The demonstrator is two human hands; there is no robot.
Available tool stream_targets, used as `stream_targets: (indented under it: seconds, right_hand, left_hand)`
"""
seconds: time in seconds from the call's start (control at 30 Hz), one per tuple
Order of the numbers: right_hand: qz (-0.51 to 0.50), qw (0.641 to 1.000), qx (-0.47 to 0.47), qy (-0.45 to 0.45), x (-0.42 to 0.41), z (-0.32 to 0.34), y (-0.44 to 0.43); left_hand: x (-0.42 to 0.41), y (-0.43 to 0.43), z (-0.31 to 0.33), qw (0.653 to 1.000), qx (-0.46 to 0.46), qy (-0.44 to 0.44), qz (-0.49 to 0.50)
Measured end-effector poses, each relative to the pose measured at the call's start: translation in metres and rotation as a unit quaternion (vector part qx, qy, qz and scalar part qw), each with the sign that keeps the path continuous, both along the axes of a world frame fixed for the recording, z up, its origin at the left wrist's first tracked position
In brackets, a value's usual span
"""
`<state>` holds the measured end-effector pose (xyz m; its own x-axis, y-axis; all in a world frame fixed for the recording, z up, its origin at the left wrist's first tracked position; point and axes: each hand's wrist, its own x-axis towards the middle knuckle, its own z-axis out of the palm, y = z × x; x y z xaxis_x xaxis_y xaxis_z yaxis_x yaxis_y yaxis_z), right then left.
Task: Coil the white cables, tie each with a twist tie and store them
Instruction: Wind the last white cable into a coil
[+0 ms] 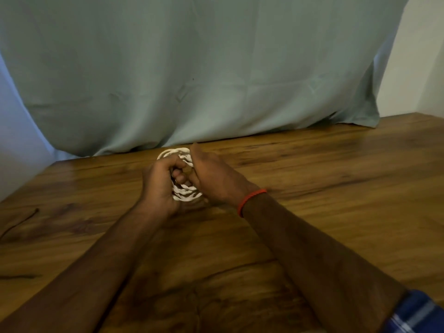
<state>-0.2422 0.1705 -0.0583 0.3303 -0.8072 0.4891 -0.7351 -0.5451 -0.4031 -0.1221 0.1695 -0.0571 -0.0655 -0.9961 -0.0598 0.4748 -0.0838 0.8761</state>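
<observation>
wood table (312, 179) | white cable coil (185, 192) between hands | left hand (159, 186) gripping | right hand (213, 176) pinching

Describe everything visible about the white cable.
The white cable is thin and wound into a loose coil of several overlapping loops, held just above the wooden table. The left hand grips its left side with curled fingers; the right hand presses its right. Loops show above and below the hands; its ends and any tie are hidden.

Red cord bracelet (251, 199) on right wrist; blue plaid sleeve (418, 313).
</observation>
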Motion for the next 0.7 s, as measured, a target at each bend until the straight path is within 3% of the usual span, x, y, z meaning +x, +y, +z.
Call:
stream_targets:
  seconds: [0.07,0.2,0.33,0.43,0.5,0.6,0.7]
  right_hand:
    - [-0.011,0.999,-0.028,-0.026,0.0,0.0,0.002]
    - [-0.055,0.995,-0.08,-0.022,-0.012,0.001,0.002]
    - [-0.048,0.991,-0.128,0.006,-0.021,0.006,0.002]
    - [-0.037,0.986,-0.159,0.042,-0.023,0.006,0.001]
    - [-0.033,0.985,-0.162,0.05,-0.025,0.006,0.002]
    - [-0.025,0.992,-0.126,-0.004,-0.022,0.006,0.004]
    - [-0.03,0.995,-0.098,-0.007,-0.014,-0.001,-0.004]
  left_hand:
    - [0.004,-0.006,0.002,1.0,-0.014,-0.008,0.009]
    - [0.008,-0.001,-0.001,0.98,-0.121,-0.154,0.02]
    - [0.015,-0.003,0.007,0.874,-0.31,-0.364,0.085]
    - [0.018,-0.009,0.006,0.85,-0.328,-0.406,0.075]
    - [0.011,-0.008,0.002,0.896,-0.273,-0.348,0.045]
    - [-0.002,-0.006,-0.001,0.985,-0.105,-0.14,0.001]
    - [0.002,-0.015,0.0,0.998,0.059,-0.019,-0.029]
